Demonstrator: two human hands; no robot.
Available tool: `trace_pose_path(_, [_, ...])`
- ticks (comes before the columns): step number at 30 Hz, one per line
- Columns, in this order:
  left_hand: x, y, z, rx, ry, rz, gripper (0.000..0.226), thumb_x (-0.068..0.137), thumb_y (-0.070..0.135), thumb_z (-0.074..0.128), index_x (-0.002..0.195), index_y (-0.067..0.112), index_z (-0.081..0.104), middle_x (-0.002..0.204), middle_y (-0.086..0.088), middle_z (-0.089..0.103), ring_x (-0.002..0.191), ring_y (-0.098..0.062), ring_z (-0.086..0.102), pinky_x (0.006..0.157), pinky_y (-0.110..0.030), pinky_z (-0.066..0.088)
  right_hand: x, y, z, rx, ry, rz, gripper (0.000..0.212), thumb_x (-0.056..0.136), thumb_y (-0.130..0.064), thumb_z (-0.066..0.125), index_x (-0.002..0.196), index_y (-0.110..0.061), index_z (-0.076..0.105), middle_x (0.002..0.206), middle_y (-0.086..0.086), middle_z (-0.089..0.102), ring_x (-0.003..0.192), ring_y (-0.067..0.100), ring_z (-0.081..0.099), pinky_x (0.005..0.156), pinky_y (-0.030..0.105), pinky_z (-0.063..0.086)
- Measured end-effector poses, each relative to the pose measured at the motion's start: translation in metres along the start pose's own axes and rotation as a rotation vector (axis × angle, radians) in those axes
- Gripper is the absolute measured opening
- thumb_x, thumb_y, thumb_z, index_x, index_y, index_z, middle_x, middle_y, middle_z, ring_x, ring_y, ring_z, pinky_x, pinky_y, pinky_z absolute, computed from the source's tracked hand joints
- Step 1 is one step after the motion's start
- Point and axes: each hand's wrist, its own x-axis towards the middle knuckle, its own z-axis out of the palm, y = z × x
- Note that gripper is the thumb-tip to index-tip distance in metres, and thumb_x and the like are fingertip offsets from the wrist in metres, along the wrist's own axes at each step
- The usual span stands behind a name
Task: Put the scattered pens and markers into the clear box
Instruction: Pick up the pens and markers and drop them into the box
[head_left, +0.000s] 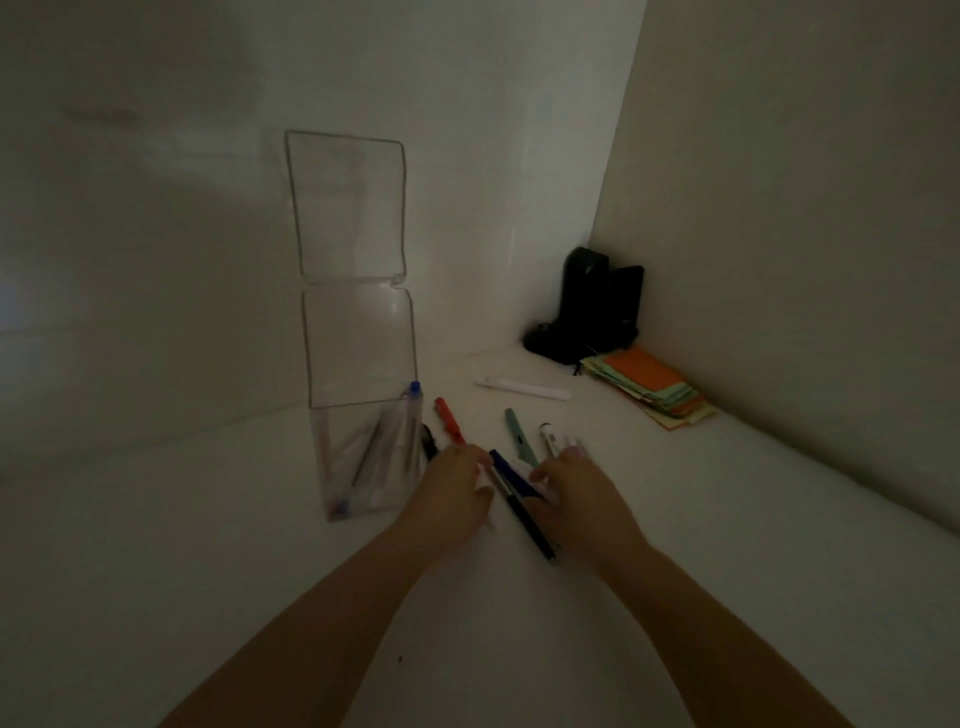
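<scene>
A clear box (363, 415) stands upright on the white surface with its lid (348, 208) flipped up against the wall; several pens lean inside it, one with a blue cap (414, 387). My left hand (452, 493) rests palm down over a red pen (449, 420) and a black pen (429, 441) beside the box. My right hand (576, 499) lies over a cluster of pens: a dark blue and black one (519, 506), a grey-green one (519, 436), and a silver one (548, 439). A white marker (522, 388) lies farther back. The dim light hides what either hand grips.
A black object (597, 312) stands in the back right corner. A stack of coloured paper slips (649, 387), orange and green, lies beside it against the right wall. Walls close the surface at the back and right.
</scene>
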Motion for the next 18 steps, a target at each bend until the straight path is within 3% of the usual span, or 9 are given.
trace_pose_path(3, [0.014,0.003,0.012,0.064,0.054,-0.015,0.030,0.086,0.018,0.054,0.114,0.009,0.051,0.118,-0.015,0.051,0.108,-0.027,0.048,0.092,-0.033,0.040,0.002,0.005,-0.003,-0.056,0.097,0.004,0.038,0.088,-0.030,0.055,0.123,-0.017,0.054,0.123,0.007,0.051,0.113,0.021,0.048,0.091,0.030,0.044])
trace_pose_path(7, [0.019,0.012,0.025,0.293,0.011,-0.081,0.039,0.080,0.038,0.059,0.106,0.010,0.050,0.108,-0.014,0.058,0.102,-0.029,0.049,0.080,-0.037,0.044,0.009,0.010,-0.005,-0.067,-0.118,0.056,0.036,0.091,-0.030,0.050,0.123,-0.015,0.054,0.123,0.011,0.061,0.108,0.026,0.059,0.088,0.034,0.049])
trace_pose_path(11, [0.018,0.021,0.033,0.353,-0.002,-0.094,0.037,0.080,0.033,0.058,0.105,0.008,0.046,0.105,-0.014,0.062,0.095,-0.029,0.056,0.071,-0.034,0.044,0.011,0.012,-0.004,-0.075,-0.194,0.049,0.035,0.087,-0.024,0.052,0.118,-0.008,0.053,0.115,0.016,0.064,0.098,0.030,0.062,0.078,0.035,0.052])
trace_pose_path(15, [0.015,0.029,0.030,0.313,-0.024,-0.166,0.043,0.080,0.032,0.061,0.107,0.006,0.040,0.094,-0.010,0.060,0.078,-0.022,0.056,0.060,-0.031,0.043,0.013,0.016,-0.010,0.131,-0.194,0.109,0.037,0.093,-0.019,0.045,0.127,-0.005,0.045,0.136,0.019,0.049,0.122,0.033,0.050,0.094,0.037,0.045])
trace_pose_path(18, [0.015,0.031,0.027,0.325,0.007,-0.171,0.042,0.079,0.030,0.063,0.106,0.005,0.041,0.094,-0.012,0.060,0.074,-0.021,0.052,0.058,-0.030,0.042,0.011,0.021,-0.014,0.269,-0.168,0.139,0.049,0.092,-0.016,0.047,0.138,-0.004,0.033,0.143,0.018,0.042,0.126,0.032,0.046,0.098,0.036,0.043])
